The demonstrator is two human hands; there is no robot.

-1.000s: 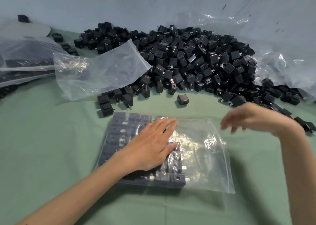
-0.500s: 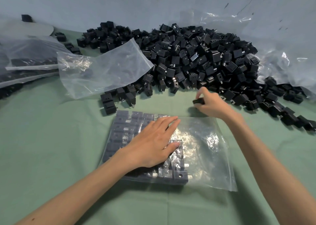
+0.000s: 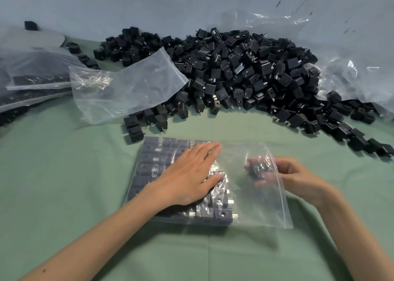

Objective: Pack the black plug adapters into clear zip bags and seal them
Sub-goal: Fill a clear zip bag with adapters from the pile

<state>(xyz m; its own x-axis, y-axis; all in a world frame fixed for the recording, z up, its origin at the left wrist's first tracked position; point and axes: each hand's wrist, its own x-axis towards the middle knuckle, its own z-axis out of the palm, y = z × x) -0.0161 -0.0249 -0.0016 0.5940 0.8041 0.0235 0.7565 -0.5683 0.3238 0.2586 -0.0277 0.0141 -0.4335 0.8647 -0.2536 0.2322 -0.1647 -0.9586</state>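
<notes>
- Your left hand (image 3: 187,178) lies flat on the clear zip bag (image 3: 262,208), grip apart, fingers straight over the packed rows of adapters (image 3: 153,161).
- Your right hand (image 3: 298,178) has its fingers inside the bag's open mouth, grip clamped on one black adapter (image 3: 257,169), blurred through the plastic.
- The loose pile (image 3: 245,71) sits behind on the green surface (image 3: 64,195), with an empty bag (image 3: 128,88) against its left edge.

The table (image 3: 64,184) is plain sage green. The heaped plug adapters (image 3: 245,71) are black with small silvery prongs. The zip bag (image 3: 266,206) is clear and glossy, greying the black rows inside. The spare bag (image 3: 132,84) is clear too. The wall (image 3: 149,3) is pale grey-blue with dark scuffs.
</notes>
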